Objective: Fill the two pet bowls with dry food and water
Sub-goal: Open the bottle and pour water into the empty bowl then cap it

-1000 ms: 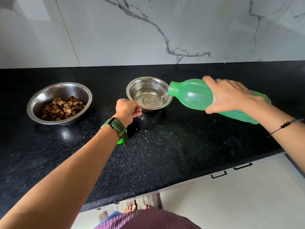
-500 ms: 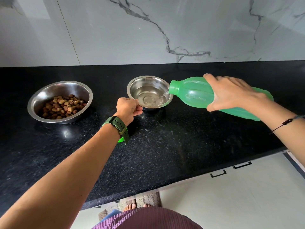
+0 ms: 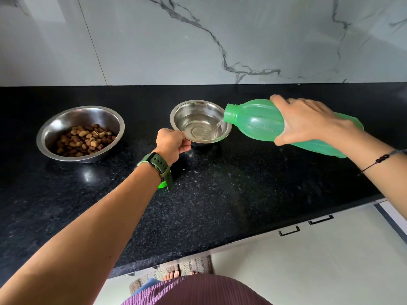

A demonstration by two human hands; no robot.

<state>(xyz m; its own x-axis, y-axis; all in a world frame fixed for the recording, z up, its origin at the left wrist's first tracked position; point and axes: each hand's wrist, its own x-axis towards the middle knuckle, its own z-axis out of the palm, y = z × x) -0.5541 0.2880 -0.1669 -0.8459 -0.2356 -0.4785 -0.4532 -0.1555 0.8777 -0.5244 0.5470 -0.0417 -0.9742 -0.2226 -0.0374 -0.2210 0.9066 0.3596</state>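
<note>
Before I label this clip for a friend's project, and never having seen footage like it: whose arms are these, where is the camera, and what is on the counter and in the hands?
There is no machine here. The one picture comes from a wide-angle camera worn on a person's head, looking forward and down at their own arms. On the black counter stand two steel bowls. The larger bowl, on the left, holds dry food. The left hand pinches the near rim of the smaller bowl with its fingers. The right hand grips a tilted green bottle, uncapped, its mouth at the bowl's right rim; a thin stream of water runs in. Something small and green peeks out beneath the watch strap.
</note>
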